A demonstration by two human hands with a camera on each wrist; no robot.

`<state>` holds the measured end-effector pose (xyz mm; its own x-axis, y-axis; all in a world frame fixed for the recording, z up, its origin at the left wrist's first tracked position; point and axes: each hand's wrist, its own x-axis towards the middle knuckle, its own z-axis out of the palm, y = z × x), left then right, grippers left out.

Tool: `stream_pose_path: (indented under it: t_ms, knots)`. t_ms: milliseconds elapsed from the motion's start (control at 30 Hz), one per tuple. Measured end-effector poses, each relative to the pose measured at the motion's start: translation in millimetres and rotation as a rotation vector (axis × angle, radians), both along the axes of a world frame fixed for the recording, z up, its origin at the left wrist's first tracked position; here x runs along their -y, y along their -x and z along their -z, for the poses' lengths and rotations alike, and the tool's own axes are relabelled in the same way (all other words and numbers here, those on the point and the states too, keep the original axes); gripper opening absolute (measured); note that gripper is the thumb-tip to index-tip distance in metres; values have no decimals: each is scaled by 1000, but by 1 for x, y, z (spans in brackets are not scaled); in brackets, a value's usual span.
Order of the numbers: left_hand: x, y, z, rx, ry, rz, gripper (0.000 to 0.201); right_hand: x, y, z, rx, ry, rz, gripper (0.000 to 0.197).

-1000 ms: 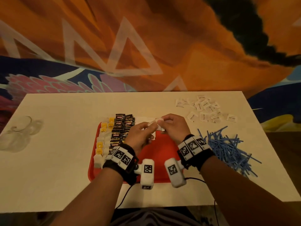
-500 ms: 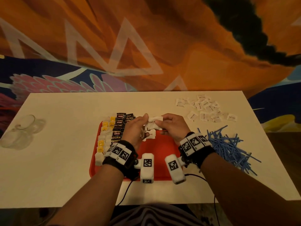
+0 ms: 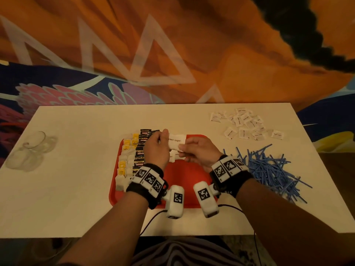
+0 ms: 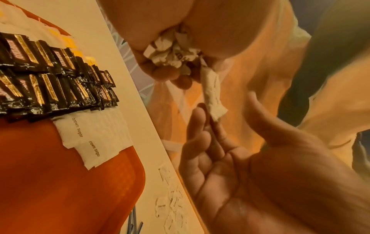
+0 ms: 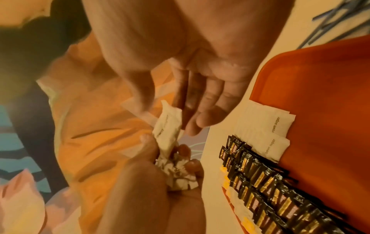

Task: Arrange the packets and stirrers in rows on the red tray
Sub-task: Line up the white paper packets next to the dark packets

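Holding a bunch of brown sugar packets (image 4: 172,52) in the curled right hand (image 3: 199,152), pinching one packet (image 3: 175,141) with left hand (image 3: 156,150) fingertips, above the red tray's (image 3: 188,181) far edge.

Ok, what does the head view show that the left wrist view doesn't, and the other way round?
Only the head view shows the clear plastic at far left and the whole stirrer pile. Only the left wrist view shows the crumpled bundle of packets gripped inside the left hand. Both show the red tray, the black sachets, and the right hand pinching a brown sugar packet.
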<state>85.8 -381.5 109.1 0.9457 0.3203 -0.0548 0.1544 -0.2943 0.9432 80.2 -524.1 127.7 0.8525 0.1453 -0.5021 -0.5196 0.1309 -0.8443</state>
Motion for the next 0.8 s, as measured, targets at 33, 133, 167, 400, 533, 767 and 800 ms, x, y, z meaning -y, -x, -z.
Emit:
stream_pose_path:
  t_ms: [33,133,167,400,533,767,800]
  knots:
    - [-1,0,1,-3,-2,-10,37,0,1,2,28,28,-6,20]
    - [0,2,2,6,13,-32,35,-2,2,6,64,31,22,16]
    - [0,3,2,10,15,-35,33,-3,3,8,45,5,25,17]
    - [-4,7,14,8,-62,-43,34,-8,2,23,-25,4,-6,27]
    - [-15,9,31,-81,-100,-58,37,-4,-4,47,-1,176,2,36]
    - [-51,15,66,-272,-89,-18,28,21,-16,109,-78,613,-122,20]
    - [-56,17,69,-280,-84,-20,29,22,-17,115,-87,627,-136,18]
